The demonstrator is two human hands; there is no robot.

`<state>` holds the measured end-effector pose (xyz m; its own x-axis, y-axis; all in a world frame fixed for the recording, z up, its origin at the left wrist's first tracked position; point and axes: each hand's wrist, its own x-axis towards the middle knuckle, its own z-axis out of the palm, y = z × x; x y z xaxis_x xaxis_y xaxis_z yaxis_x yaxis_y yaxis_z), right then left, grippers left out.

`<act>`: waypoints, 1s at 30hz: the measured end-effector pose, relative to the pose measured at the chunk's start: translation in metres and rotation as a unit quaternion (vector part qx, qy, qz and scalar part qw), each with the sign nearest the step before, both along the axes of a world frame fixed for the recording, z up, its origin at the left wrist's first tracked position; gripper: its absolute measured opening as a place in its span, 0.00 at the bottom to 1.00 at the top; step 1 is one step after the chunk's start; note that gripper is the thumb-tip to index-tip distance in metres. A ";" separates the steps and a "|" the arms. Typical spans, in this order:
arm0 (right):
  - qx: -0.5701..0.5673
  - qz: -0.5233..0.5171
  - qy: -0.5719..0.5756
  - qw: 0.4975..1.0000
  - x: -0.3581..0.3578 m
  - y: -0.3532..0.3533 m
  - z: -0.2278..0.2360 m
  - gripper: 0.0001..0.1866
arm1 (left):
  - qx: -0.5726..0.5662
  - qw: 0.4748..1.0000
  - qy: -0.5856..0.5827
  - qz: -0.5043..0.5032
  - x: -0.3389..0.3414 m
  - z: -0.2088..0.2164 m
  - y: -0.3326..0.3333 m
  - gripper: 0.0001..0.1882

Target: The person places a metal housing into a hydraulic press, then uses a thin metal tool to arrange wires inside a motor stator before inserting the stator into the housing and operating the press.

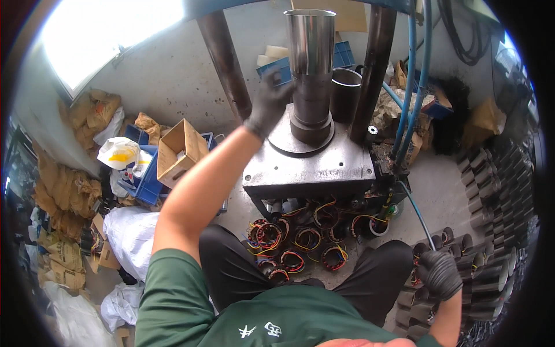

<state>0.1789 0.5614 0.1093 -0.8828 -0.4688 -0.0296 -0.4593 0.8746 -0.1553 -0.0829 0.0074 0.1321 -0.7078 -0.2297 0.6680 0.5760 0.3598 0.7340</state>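
A shiny metal cylinder point(312, 43) stands upright over a dark stepped cylindrical base point(311, 107), on a round plate point(280, 136) of the press table point(312, 170). My left hand point(270, 103), in a dark glove, is raised just left of the cylinder, fingers apart and slightly blurred. It holds nothing that I can see; whether a fingertip touches the cylinder I cannot tell. Low on the right, my gloved right hand point(439, 274) is closed round the lower end of a thin metal lever point(417, 214), which slopes up to the press's side.
Dark posts point(224, 61) flank the cylinder, and blue hoses point(409, 87) hang at right. Behind it stands another dark tube point(346, 87). Wound motor stators point(306, 237) with coloured wires lie under the table. Metal tubes point(491, 196) are stacked at right; a cardboard box point(180, 151) is at left.
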 end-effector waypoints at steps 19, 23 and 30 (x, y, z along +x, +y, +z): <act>-0.139 -0.170 0.013 0.976 0.012 -0.019 -0.020 0.11 | -0.248 0.858 -0.432 -0.122 0.123 -0.098 -0.028 0.29; -0.111 -0.189 -0.009 0.976 0.012 -0.026 -0.012 0.09 | -0.258 0.856 -0.430 -0.125 0.122 -0.097 -0.031 0.29; -0.141 -0.198 -0.021 0.970 0.012 -0.021 -0.017 0.08 | -0.299 0.855 -0.407 -0.120 0.119 -0.107 -0.033 0.29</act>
<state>0.1906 0.5401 0.0918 -0.9961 -0.0874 0.0116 -0.0840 0.9010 -0.4256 0.0358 -0.0260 0.0254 -0.9727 0.1982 -0.1206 0.0724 0.7531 0.6539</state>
